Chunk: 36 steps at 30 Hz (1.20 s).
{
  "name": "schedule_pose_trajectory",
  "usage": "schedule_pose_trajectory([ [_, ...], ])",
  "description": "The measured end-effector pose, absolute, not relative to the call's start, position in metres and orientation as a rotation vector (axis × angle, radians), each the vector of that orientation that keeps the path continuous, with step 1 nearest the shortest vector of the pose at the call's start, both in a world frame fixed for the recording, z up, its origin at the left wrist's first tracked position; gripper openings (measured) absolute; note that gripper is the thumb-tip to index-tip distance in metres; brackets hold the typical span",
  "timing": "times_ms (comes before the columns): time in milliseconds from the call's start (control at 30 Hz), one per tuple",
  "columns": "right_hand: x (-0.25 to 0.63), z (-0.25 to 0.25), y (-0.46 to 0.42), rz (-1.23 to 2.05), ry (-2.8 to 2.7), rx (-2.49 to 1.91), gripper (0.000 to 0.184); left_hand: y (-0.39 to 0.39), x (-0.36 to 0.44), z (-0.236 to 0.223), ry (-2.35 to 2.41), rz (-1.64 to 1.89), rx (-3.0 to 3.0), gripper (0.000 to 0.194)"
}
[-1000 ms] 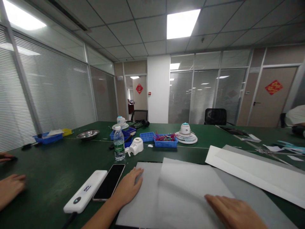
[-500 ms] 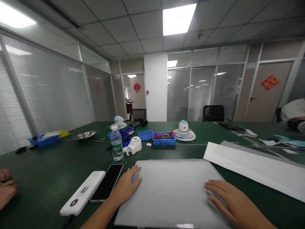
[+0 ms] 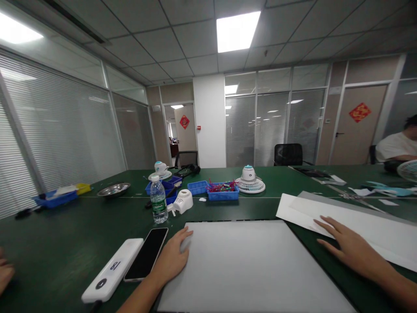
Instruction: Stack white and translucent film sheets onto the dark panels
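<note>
A flat pale grey panel (image 3: pixel 247 265) with a dark border lies in front of me on the green table. My left hand (image 3: pixel 174 254) rests on its left edge, fingers stretched out toward the upper corner and thumb over the surface. My right hand (image 3: pixel 350 245) is off to the right of the panel, fingers spread over the long white sheet (image 3: pixel 299 208); whether it touches the sheet I cannot tell. A grey sheet (image 3: pixel 325 199) shows behind the white one. Close to my left hand lie a black-screened phone (image 3: pixel 148 254) and a white power bank (image 3: pixel 114 269).
Beyond the panel stand a water bottle (image 3: pixel 158 201), a white plastic housing (image 3: pixel 183 201), a blue bin of coloured wires (image 3: pixel 223 195) and a white fan part (image 3: pixel 249 182). A metal dish (image 3: pixel 114 190) sits at left. Another person's hand (image 3: pixel 4 271) shows at the left edge; a person (image 3: pixel 397 145) sits far right.
My right hand has moved from above the panel's right side rightward to the white sheet. My left hand stays at the left edge. The panel's dark right border is now more visible.
</note>
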State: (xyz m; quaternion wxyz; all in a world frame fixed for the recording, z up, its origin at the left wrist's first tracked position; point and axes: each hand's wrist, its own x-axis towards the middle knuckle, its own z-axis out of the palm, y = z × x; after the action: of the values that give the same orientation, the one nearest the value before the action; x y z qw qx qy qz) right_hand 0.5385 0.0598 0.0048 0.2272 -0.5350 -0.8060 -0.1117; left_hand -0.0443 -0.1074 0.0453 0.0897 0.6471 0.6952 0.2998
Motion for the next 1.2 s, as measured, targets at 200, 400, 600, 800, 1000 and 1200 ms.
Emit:
schedule_pose_trajectory([
  [200,0.591,-0.026,0.095,0.042,-2.082,-1.854,0.065,-0.11,-0.048,0.042,2.042,0.898,1.947,0.06],
  [400,0.582,-0.011,0.088,0.03,-2.012,-1.946,0.06,-0.114,-0.046,0.046,2.05,0.873,1.945,0.05],
  [600,0.574,0.006,0.073,-0.113,-1.88,-2.015,0.058,-0.116,-0.043,0.049,2.05,0.842,1.941,0.049],
  [800,0.562,0.015,0.059,-0.14,-1.921,-1.982,0.052,-0.117,-0.041,0.05,2.047,0.828,1.941,0.049],
  [1000,0.552,0.02,0.053,-0.184,-1.966,-1.937,0.055,-0.116,-0.04,0.053,2.04,0.801,1.953,0.05],
  [1200,0.547,0.021,0.055,-0.176,-2.063,-1.86,0.059,-0.115,-0.039,0.049,2.041,0.803,1.953,0.051],
])
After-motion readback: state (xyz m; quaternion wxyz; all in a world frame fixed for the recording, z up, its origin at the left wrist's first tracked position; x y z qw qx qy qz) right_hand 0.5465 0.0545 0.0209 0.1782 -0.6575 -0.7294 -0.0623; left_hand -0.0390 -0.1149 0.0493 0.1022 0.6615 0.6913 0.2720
